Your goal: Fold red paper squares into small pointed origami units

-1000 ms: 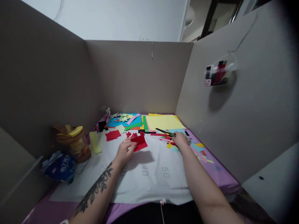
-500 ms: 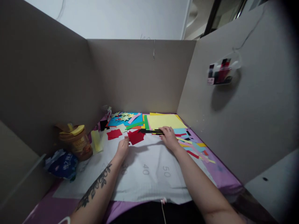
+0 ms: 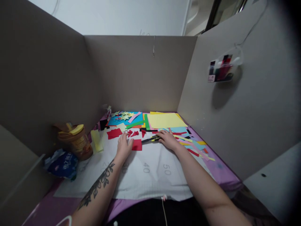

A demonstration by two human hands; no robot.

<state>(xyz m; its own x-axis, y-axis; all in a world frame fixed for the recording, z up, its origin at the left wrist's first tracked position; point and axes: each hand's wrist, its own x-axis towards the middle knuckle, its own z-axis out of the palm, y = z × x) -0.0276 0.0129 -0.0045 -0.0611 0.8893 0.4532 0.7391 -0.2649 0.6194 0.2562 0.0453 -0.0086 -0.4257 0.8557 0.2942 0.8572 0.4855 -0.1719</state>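
My left hand point(image 3: 124, 145) lies low over the white mat point(image 3: 141, 185), its fingers apart beside a red paper square point(image 3: 137, 145). Small red paper scraps point(image 3: 134, 134) are just beyond its fingertips. A stack of red paper point(image 3: 114, 133) sits to its left. In my right hand point(image 3: 167, 138) are the handles of black-and-yellow scissors point(image 3: 150, 139), held low against the mat. The blades point left toward the red square; whether they are parted is too small to tell.
Yellow sheets point(image 3: 166, 121) and a blue sheet point(image 3: 113, 121) with paper stars point(image 3: 125, 115) lie at the back. Coloured strips point(image 3: 194, 153) spread at right. A brown tub point(image 3: 78, 146) and blue packet point(image 3: 61, 164) stand left. Grey panels point(image 3: 141, 72) enclose the table.
The scissors have come down and nearer to me. The red paper from beside my left hand now shows as a square with separate small scraps. My left fingers have spread.
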